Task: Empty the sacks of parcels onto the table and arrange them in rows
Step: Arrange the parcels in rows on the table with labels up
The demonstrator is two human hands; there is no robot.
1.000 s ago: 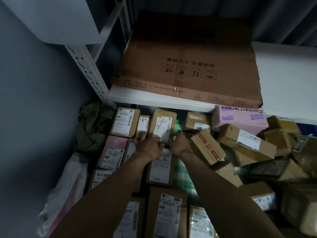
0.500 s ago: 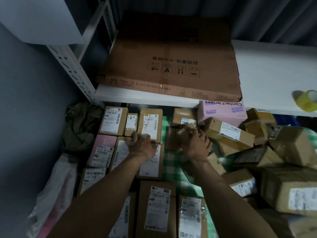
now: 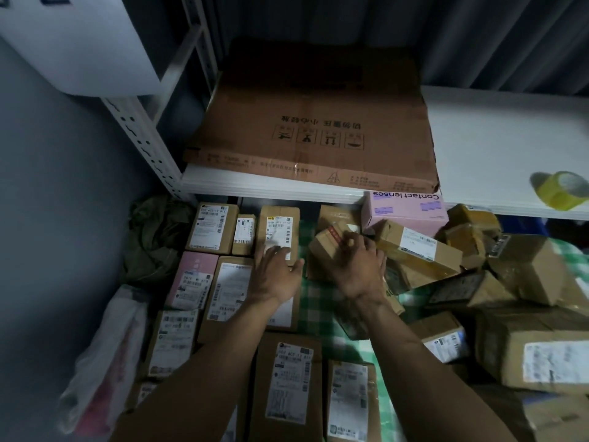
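Cardboard parcels (image 3: 288,378) in rows along the bench's (image 3: 315,301) left edge.
Left hand (image 3: 277,279) rests open on one parcel (image 3: 279,229); right hand (image 3: 360,266) grips a red-taped box (image 3: 322,250).

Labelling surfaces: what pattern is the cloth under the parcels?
The cloth is green-and-white checked; head view.

Looks like a parcel stockroom or the back room of a pickup point, pretty dim. There's white slotted metal racking (image 3: 140,145) with a white shelf board (image 3: 510,148), a flattened shipping carton (image 3: 312,122) lying on it and a roll of packing tape (image 3: 561,189). Below that, the worktop's green checked cloth (image 3: 318,301) is covered in brown boxes (image 3: 288,387) with barcode labels. Some are in rows and others are heaped up.
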